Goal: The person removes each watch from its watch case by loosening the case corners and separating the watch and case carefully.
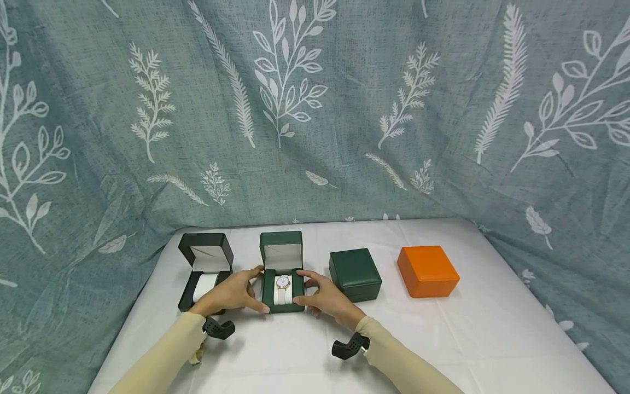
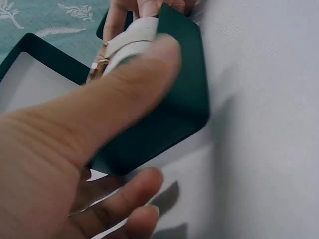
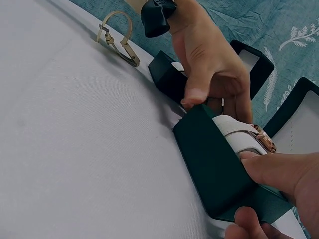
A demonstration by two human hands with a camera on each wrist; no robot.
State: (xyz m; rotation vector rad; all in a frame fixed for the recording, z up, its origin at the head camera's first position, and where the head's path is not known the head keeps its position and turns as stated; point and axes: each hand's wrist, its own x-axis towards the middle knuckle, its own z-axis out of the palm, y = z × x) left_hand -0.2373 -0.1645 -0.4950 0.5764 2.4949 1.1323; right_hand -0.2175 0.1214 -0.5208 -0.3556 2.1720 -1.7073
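Note:
An open green watch box (image 1: pixel 283 308) stands on the white table in the middle, its lid raised at the back. Inside, a watch (image 1: pixel 283 282) with a white strap and a rose-gold case is wrapped round a white cushion. My left hand (image 1: pixel 235 290) grips the box's left side, thumb at the front corner and index finger at the back. From the right, my right hand (image 1: pixel 327 295) holds the opposite side. Its thumb (image 3: pixel 271 168) lies over the rim beside the cushion, other fingers against the outer wall.
An open black watch box (image 1: pixel 187 298) with a white cushion is partly hidden behind my left hand. Rightward stand a closed green box (image 1: pixel 355 273) and a closed orange box (image 1: pixel 428 272). A beige strap (image 3: pixel 128 52) with a buckle lies near my left wrist. A patterned curtain (image 1: pixel 315 164) hangs behind.

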